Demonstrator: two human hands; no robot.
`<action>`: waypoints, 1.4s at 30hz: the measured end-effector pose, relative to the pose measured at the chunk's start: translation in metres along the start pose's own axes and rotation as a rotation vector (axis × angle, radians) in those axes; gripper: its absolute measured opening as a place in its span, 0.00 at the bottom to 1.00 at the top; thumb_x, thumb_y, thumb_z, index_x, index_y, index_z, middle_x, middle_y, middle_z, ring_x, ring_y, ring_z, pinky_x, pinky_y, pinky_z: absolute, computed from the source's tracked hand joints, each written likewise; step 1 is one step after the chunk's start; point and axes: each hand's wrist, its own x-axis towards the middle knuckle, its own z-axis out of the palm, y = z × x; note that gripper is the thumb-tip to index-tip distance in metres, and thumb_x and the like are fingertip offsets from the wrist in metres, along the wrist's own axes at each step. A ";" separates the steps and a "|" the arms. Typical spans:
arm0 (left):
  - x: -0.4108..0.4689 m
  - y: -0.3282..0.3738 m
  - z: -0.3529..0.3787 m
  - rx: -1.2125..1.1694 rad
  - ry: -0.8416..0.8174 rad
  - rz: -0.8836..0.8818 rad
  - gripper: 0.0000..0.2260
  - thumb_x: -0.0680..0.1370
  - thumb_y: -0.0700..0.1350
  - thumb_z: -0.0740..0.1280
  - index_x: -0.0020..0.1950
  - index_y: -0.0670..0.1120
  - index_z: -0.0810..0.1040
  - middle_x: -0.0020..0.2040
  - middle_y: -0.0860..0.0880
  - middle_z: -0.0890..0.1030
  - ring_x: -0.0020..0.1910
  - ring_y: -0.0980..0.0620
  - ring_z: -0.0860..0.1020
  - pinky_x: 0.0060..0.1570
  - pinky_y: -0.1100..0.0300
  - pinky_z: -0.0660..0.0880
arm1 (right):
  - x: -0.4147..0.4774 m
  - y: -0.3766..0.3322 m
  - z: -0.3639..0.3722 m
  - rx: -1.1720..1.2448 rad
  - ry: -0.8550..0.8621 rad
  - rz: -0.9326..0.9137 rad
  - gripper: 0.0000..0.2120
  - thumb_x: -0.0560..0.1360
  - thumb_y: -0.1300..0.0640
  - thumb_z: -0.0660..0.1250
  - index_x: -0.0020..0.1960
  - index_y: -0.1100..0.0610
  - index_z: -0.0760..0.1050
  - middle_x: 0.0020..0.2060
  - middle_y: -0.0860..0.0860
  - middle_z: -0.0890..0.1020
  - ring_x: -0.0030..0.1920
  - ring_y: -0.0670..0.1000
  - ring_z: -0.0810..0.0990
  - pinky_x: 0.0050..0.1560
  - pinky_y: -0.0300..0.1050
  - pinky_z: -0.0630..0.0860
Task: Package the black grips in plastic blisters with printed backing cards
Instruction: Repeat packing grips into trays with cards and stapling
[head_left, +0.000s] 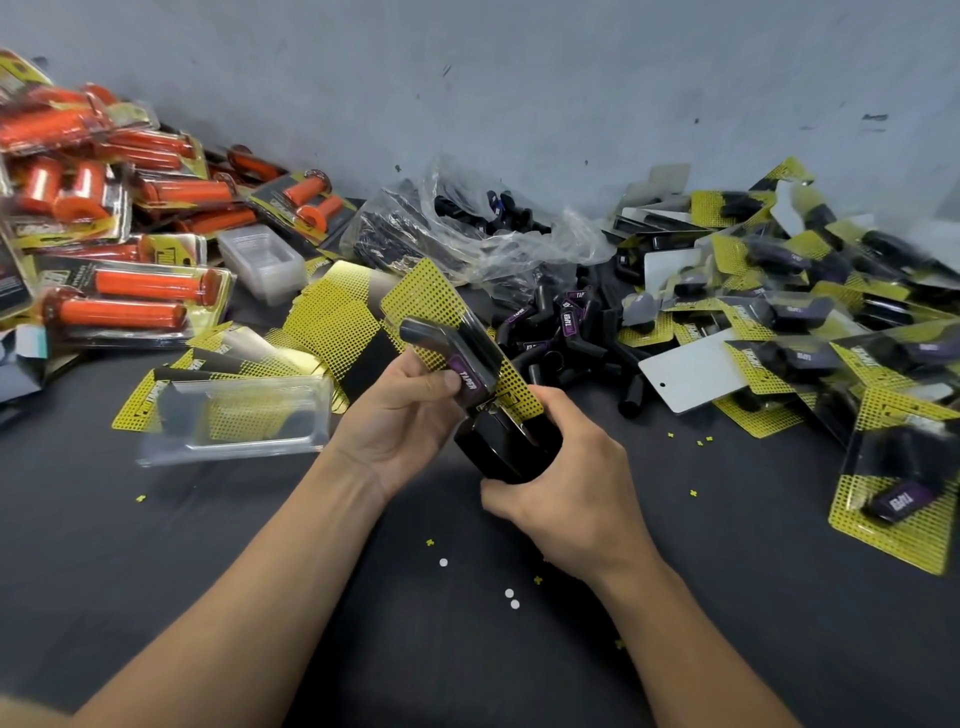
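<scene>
Pinching the yellow dotted card (415, 296), clear plastic blister (475, 325) and black purple-labelled grip (462, 371) together in my left hand (400, 415), right hand (571, 483) clenched round the black stapler (506, 441), I risk stapling misaligned layers if they slip.

Backing card (441, 306): yellow dot grid fading into solid black.
Grip (441, 343): black, with a purple label and white lettering.
Tool (506, 452), seemingly a stapler: glossy black.
Loose grips (561, 338): black, some with purple labels.
Packed grips (140, 286): orange, on yellow-and-black cards.
Card backs (691, 374): plain white.
Blister (234, 421): clear.
Table (260, 571): dark grey, flecked with yellow and white punchings (509, 593).
Wall (519, 78): blue-grey.
</scene>
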 end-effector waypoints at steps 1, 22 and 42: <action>0.000 0.000 -0.001 0.003 -0.001 0.006 0.22 0.64 0.38 0.83 0.55 0.38 0.82 0.50 0.41 0.85 0.49 0.43 0.85 0.53 0.49 0.81 | 0.000 0.000 0.000 0.001 0.000 0.001 0.29 0.57 0.48 0.75 0.58 0.37 0.75 0.44 0.35 0.83 0.44 0.38 0.82 0.40 0.27 0.74; 0.001 -0.002 -0.006 -0.021 0.003 0.017 0.26 0.66 0.38 0.82 0.60 0.35 0.76 0.52 0.40 0.86 0.51 0.43 0.85 0.54 0.49 0.81 | 0.005 -0.001 0.001 -0.009 0.034 0.069 0.25 0.55 0.47 0.76 0.51 0.39 0.79 0.40 0.33 0.82 0.43 0.36 0.81 0.35 0.25 0.71; 0.001 -0.002 -0.003 0.002 0.006 0.005 0.28 0.65 0.40 0.84 0.59 0.35 0.78 0.52 0.40 0.85 0.53 0.43 0.83 0.60 0.48 0.79 | 0.015 -0.003 -0.003 -0.023 0.047 0.194 0.21 0.51 0.46 0.79 0.41 0.48 0.77 0.34 0.41 0.83 0.35 0.44 0.80 0.36 0.43 0.77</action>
